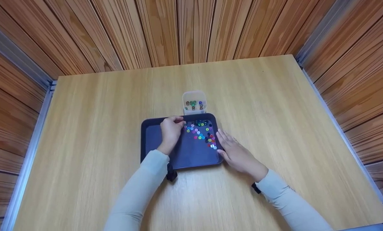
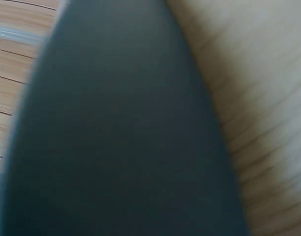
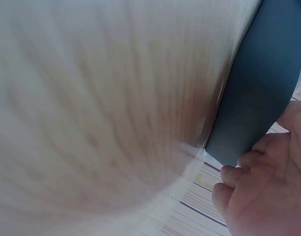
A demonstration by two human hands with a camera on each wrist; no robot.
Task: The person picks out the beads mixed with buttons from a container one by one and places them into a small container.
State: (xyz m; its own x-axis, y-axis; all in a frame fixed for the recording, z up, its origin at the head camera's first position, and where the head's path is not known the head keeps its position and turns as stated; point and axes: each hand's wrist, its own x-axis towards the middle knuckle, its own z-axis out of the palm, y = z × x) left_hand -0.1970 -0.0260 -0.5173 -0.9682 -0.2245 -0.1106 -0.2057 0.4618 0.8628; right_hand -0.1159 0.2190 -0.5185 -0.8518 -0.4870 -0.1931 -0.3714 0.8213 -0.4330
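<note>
A dark blue tray [image 1: 191, 157] lies on the table with small, bright, button-like discs [image 1: 197, 132] scattered over its right half. Near its far edge sit several dark green, glassy pieces [image 1: 200, 123]. My left hand [image 1: 171, 131] reaches over the tray, fingers bent and thumb near the index finger, right beside the discs; I cannot tell whether something is between the fingertips. My right hand [image 1: 237, 154] rests along the tray's right side with fingers extended. In the right wrist view, the fingertips of this hand [image 3: 268, 187] touch the tray's outer wall [image 3: 260, 83].
Just beyond the tray's far edge stands a translucent plastic container [image 1: 194, 95] with several green, brown and blue marbles [image 1: 193, 103] inside. Wood-patterned walls [image 1: 191, 29] enclose the wooden table [image 1: 92, 134]. The tray's side [image 2: 125, 118] fills most of the left wrist view.
</note>
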